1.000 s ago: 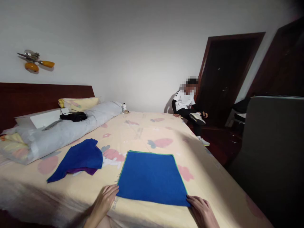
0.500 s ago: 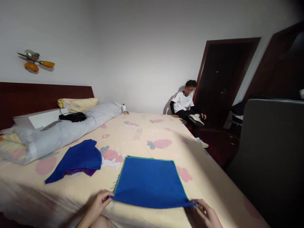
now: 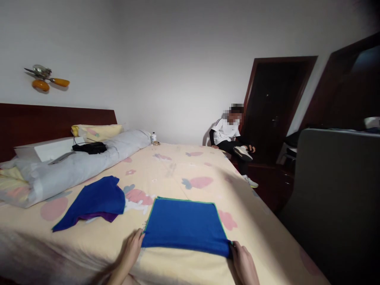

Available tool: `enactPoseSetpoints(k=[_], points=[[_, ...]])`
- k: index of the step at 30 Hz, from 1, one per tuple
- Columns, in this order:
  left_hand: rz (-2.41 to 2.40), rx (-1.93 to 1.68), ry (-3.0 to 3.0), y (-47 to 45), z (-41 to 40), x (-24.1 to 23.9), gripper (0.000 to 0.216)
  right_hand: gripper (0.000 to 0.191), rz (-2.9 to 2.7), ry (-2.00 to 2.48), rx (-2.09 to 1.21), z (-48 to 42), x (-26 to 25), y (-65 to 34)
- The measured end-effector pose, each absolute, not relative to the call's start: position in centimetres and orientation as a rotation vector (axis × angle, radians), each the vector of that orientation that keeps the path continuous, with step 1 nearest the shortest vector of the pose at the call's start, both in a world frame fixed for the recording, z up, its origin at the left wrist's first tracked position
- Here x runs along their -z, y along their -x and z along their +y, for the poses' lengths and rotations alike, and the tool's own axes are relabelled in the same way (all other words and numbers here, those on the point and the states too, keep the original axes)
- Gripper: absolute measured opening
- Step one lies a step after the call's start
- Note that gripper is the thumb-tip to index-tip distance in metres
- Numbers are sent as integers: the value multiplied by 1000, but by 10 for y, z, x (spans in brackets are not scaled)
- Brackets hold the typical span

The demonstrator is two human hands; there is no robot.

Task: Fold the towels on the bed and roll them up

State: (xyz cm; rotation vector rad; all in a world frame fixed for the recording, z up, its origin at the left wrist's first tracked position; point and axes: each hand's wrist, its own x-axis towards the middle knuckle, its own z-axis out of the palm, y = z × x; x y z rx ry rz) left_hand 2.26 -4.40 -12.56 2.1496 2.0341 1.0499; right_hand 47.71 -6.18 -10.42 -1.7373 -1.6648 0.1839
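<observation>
A blue cloth (image 3: 184,221) with green edging lies spread on the bed, its near edge turned over into a narrow fold. At the near left corner, my left hand (image 3: 135,242) is closed on the cloth's edge. My right hand (image 3: 242,255) pinches the near right corner, fingers wrapped over the end of the fold. To the left rests a crumpled pile of cloths (image 3: 95,200), blue on top with purple showing beneath.
The bed sheet (image 3: 169,178) is cream with pink prints. A rolled grey quilt (image 3: 89,166) carries a white box (image 3: 47,148) and a black item (image 3: 89,147). At the far corner sits a person (image 3: 227,132). A dark grey panel (image 3: 335,198) stands right.
Both hands have moved away from me, turning the cloth's near edge over into a fold. My view has shifted slightly.
</observation>
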Motion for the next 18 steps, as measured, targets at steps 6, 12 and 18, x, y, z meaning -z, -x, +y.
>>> enactPoseSetpoints(k=[6,12,18], points=[[2444,-633,-2416,-39,-60,111,37,24,-1822,1883,237,-59,119,-478],[2308,-914,-2527,-70,-57,121,55,20,-1764,1698,506,-62,116,-448],[1520,-637,-2846,-157,-71,124,65,55,-2268,1108,222,-65,116,-365]])
